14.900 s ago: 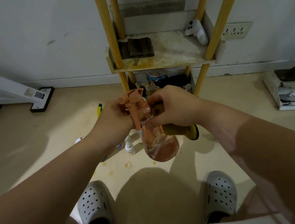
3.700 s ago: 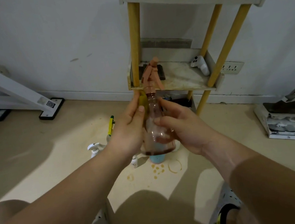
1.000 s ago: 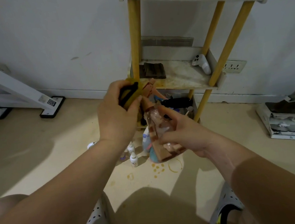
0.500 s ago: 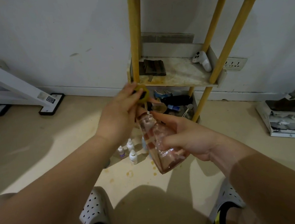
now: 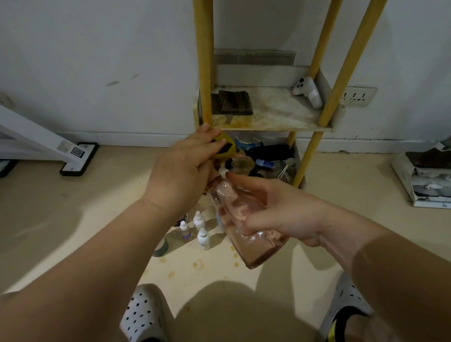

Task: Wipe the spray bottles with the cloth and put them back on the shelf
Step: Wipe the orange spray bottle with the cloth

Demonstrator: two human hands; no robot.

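**SPRAY BOTTLE HELD TILTED FOR WIPING OF THE HEAD**

At the bottom of the frame, two white perforated clogs (image 5: 142, 314) were planted on the floor (image 5: 40, 222), one on either side of centre.

Above them, at centre, the spray bottle (image 5: 250, 233) was held off the floor by the right hand (image 5: 281, 215). Its fingers were wrapped round the clear pinkish body, with the forefinger laid up towards the neck. The bottle was tilted, base towards the lower edge and neck towards the upper left. This attitude was judged to present the top to the other hand.

The left hand (image 5: 187, 172) was clamped, fingers together, on the yellow-and-black cloth (image 5: 225, 146), which was pressed over the bottle's top. The spray head was hidden beneath hand and cloth. Wiping of the head was judged to be the step in hand, with return to the shelf not yet done.

Near the bottle's base only the letters "OM" could be read. No brand could be made out.

Small white dropper bottles (image 5: 201, 230) stood on the floor below the left hand. Beyond, at upper centre, the shelf (image 5: 277, 120) carried a dark folded item (image 5: 234, 103) and a white controller (image 5: 308, 92) on its middle board. The stained bare part between them was judged a likely place of return. A square code label (image 5: 76, 152) was fixed at the far left, and a wall socket (image 5: 357, 96) was set right of the shelf.
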